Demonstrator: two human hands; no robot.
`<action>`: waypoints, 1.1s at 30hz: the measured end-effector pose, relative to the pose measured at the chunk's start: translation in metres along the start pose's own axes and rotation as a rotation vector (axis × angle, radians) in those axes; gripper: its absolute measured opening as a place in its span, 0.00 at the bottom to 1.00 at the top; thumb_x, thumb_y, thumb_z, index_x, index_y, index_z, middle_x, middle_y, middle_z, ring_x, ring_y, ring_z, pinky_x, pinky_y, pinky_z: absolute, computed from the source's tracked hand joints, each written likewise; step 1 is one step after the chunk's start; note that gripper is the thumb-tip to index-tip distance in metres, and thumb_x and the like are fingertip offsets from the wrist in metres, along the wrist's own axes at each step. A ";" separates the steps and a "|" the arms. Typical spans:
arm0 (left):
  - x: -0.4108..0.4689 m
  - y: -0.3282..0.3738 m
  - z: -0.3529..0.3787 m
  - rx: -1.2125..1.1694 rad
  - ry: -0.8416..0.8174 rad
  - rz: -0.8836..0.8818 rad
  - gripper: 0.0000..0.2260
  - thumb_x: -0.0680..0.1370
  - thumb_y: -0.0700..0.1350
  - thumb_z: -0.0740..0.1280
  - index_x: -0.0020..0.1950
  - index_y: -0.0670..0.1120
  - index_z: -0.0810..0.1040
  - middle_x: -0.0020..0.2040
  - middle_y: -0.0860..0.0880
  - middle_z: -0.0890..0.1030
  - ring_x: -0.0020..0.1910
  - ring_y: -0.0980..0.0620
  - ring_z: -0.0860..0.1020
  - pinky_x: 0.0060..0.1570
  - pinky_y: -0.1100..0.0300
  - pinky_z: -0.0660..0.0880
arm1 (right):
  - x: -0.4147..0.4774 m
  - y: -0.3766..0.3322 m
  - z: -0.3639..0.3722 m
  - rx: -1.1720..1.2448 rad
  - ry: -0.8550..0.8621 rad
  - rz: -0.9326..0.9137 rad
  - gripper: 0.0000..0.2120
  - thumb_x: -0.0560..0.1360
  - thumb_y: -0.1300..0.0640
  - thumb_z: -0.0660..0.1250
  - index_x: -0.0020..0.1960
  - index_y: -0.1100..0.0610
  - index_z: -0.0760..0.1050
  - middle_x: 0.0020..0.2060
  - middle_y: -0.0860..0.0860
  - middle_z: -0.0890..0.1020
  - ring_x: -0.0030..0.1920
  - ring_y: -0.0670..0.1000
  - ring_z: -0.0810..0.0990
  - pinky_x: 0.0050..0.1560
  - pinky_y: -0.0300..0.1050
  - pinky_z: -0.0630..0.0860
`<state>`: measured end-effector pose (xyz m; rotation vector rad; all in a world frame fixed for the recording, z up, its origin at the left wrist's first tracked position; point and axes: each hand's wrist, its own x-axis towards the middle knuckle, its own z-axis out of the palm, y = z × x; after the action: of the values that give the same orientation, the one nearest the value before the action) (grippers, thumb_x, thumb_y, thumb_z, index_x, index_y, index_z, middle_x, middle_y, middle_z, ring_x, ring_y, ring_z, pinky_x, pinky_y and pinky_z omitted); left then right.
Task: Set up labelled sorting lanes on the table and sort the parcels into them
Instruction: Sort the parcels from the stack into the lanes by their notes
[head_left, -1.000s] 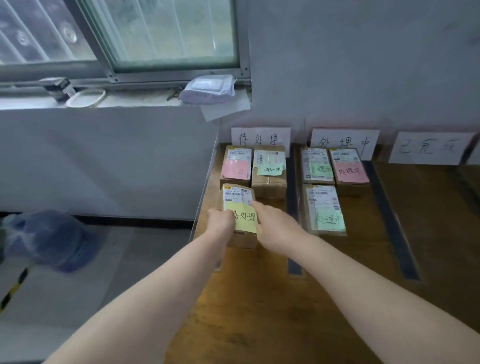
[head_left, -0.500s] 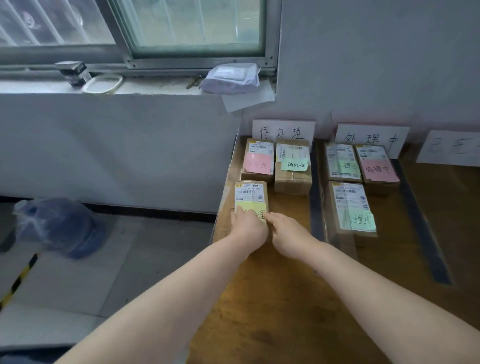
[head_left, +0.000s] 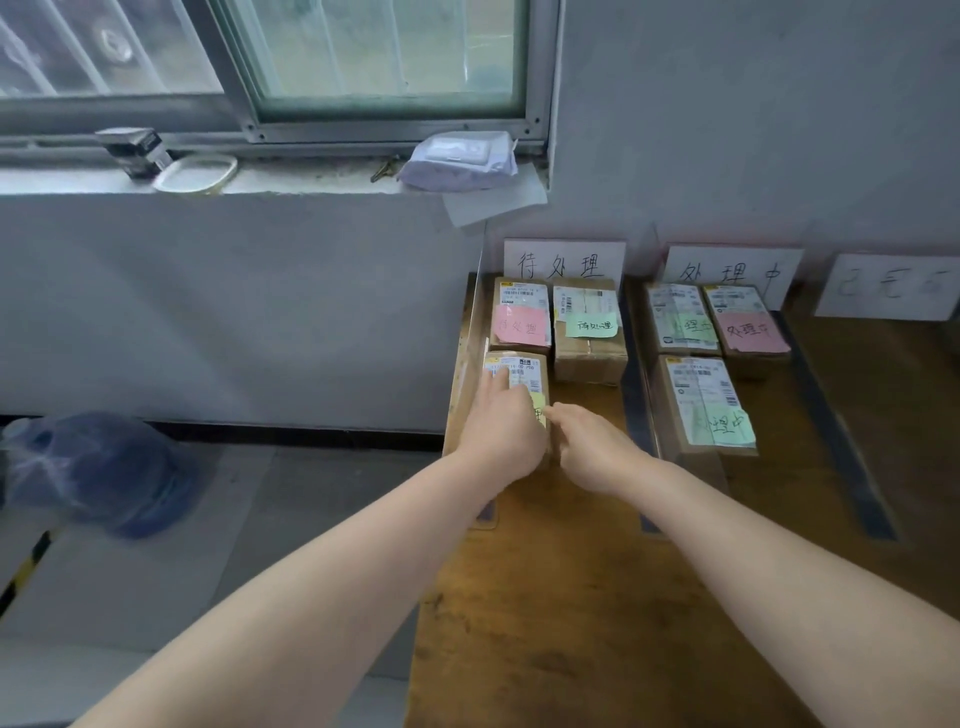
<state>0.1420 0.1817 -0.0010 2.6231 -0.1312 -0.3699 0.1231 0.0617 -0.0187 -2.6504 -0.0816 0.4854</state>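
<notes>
A small brown parcel (head_left: 519, 370) with a shipping label and a yellow note (head_left: 539, 404) lies at the near end of the left lane. My left hand (head_left: 506, 428) rests flat on top of it, fingers stretched over the label. My right hand (head_left: 592, 447) touches its right edge, fingertips pinched at the yellow note. Behind it stand a pink-noted parcel (head_left: 522, 322) and a green-noted box (head_left: 589, 335). The middle lane holds three noted parcels (head_left: 706, 405). White label cards (head_left: 563, 262) lean on the wall, one per lane.
Dark tape strips (head_left: 636, 415) divide the wooden table (head_left: 571, 597) into lanes; the right lane (head_left: 909, 415) holds no parcels. The table's left edge (head_left: 457, 395) drops to the floor, where a blue water bottle (head_left: 98, 467) lies. A white pouch (head_left: 457, 158) sits on the windowsill.
My left hand has slid forward from the parcel's near corner onto its top, covering most of the yellow note. My right hand has stayed at the right edge. The view shifted left.
</notes>
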 end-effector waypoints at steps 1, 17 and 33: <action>-0.003 -0.002 -0.007 0.053 0.074 0.039 0.19 0.81 0.39 0.62 0.72 0.43 0.68 0.79 0.45 0.54 0.79 0.45 0.48 0.74 0.49 0.60 | 0.000 -0.002 0.000 -0.016 0.009 0.001 0.29 0.78 0.65 0.60 0.77 0.52 0.59 0.70 0.51 0.68 0.68 0.54 0.69 0.63 0.50 0.72; -0.021 -0.023 -0.025 -0.049 -0.113 -0.197 0.14 0.80 0.36 0.57 0.65 0.41 0.71 0.65 0.43 0.73 0.54 0.47 0.75 0.49 0.58 0.74 | 0.002 -0.020 0.013 -0.075 -0.060 0.031 0.28 0.78 0.62 0.59 0.77 0.56 0.58 0.73 0.52 0.63 0.70 0.55 0.66 0.66 0.49 0.70; -0.036 0.042 -0.019 0.310 -0.108 0.160 0.17 0.80 0.40 0.61 0.68 0.45 0.72 0.65 0.45 0.74 0.61 0.46 0.73 0.55 0.54 0.74 | -0.061 0.009 -0.036 -0.389 0.126 -0.045 0.26 0.79 0.56 0.62 0.76 0.53 0.61 0.77 0.53 0.58 0.78 0.54 0.50 0.73 0.56 0.57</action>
<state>0.1121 0.1591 0.0439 2.8699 -0.4653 -0.4673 0.0782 0.0310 0.0274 -3.0443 -0.2170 0.3114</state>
